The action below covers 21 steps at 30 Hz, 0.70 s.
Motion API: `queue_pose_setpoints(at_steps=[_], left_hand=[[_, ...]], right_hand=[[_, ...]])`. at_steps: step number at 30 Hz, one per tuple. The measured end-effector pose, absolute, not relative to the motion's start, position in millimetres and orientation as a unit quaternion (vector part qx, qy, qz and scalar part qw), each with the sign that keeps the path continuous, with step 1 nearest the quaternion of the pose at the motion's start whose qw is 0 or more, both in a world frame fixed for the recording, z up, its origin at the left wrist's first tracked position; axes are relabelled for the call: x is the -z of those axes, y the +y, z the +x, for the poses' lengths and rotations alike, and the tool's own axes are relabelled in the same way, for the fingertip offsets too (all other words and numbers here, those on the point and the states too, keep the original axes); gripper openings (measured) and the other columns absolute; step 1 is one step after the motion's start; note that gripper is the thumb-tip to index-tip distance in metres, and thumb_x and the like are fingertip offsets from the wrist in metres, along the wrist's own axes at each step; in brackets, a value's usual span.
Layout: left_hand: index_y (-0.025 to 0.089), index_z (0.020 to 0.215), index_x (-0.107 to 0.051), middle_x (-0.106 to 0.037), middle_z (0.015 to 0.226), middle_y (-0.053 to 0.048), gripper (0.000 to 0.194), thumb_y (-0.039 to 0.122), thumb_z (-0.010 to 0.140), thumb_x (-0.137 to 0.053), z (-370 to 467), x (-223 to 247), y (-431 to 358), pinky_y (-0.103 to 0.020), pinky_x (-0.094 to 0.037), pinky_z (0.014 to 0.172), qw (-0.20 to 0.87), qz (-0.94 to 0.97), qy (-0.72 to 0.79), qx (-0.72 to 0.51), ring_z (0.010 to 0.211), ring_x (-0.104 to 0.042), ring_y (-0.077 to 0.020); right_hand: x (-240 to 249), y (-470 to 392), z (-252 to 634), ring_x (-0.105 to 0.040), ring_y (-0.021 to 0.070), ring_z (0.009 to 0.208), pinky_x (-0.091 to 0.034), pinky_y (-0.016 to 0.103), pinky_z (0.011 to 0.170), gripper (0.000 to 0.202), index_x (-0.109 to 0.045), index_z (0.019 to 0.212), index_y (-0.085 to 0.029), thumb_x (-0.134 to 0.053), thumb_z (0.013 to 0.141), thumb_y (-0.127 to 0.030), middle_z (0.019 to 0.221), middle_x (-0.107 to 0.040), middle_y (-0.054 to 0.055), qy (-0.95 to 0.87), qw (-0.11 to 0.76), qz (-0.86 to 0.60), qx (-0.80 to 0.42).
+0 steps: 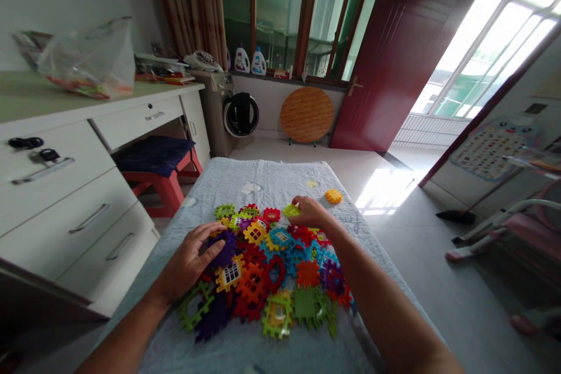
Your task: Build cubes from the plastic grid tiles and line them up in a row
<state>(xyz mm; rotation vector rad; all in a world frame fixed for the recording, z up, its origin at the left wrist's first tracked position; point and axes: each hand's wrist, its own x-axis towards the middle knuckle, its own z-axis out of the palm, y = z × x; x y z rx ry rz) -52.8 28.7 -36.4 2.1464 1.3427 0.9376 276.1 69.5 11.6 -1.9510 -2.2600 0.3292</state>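
Note:
A heap of colourful plastic interlocking blocks (pixel 253 281) with toothed edges lies on the cloth-covered table. My right hand (pixel 310 211) pinches a yellow-green block (pixel 290 210) at the far side of the heap. On the heap's left side rests my left hand (pixel 195 254), its thumb and fingers apart, against a purple block (pixel 227 247). Some blocks have white window inserts, such as the yellow block (pixel 230 273) near my left thumb. An orange-yellow round block (pixel 333 196) sits by itself beyond my right hand.
The table bears a pale blue cloth (pixel 272 170). At left stand a white desk (pixel 56 198) and a red stool (pixel 170 193) with a dark seat. Farther off are a washing machine (pixel 214 105), a round wooden board (pixel 307 115) and a dark red door (pixel 394 52).

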Motion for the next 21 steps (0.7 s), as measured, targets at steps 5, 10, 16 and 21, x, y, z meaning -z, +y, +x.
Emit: queue_pose_setpoints(at_steps=[5,10,16,21], left_hand=[[0.023,0.118,-0.059,-0.057,0.128,-0.007,0.044,0.052,0.087,-0.049,-52,38,30,-0.047,-0.037,0.108,0.21,0.783,0.476,-0.341,0.122,-0.05,-0.0265],[0.024,0.119,-0.059,-0.057,0.128,-0.007,0.043,0.051,0.087,-0.049,-53,41,30,-0.046,-0.038,0.107,0.203,0.786,0.477,-0.338,0.122,-0.05,-0.0262],[0.023,0.117,-0.061,-0.059,0.126,-0.006,0.044,0.053,0.086,-0.049,-52,40,30,-0.045,-0.04,0.105,0.197,0.784,0.484,-0.335,0.12,-0.052,-0.026],[0.022,0.118,-0.06,-0.058,0.127,-0.007,0.045,0.053,0.086,-0.048,-53,39,30,-0.045,-0.039,0.106,0.206,0.781,0.482,-0.34,0.121,-0.051,-0.0264]], right_hand=[[-13,61,316,-0.059,0.0227,0.091,-0.041,0.027,0.073,0.046,-0.063,0.108,-0.017,-0.065,0.067,-0.037,0.104,-0.063,0.011,-0.676,0.033,-0.734,-0.055],[-8,55,323,-0.055,0.0283,0.1,-0.04,0.034,0.08,0.041,-0.065,0.105,-0.017,-0.064,0.071,-0.041,0.11,-0.06,0.013,-0.659,-0.008,-0.751,-0.037],[-7,73,283,-0.054,0.0263,0.102,-0.039,0.034,0.084,0.036,-0.064,0.107,-0.02,-0.058,0.079,-0.042,0.107,-0.063,0.01,-0.74,0.025,-0.671,-0.04],[4,93,270,-0.059,0.0225,0.092,-0.04,0.027,0.075,0.041,-0.062,0.104,-0.017,-0.07,0.068,-0.036,0.101,-0.065,0.009,-0.728,0.048,-0.68,-0.071]])
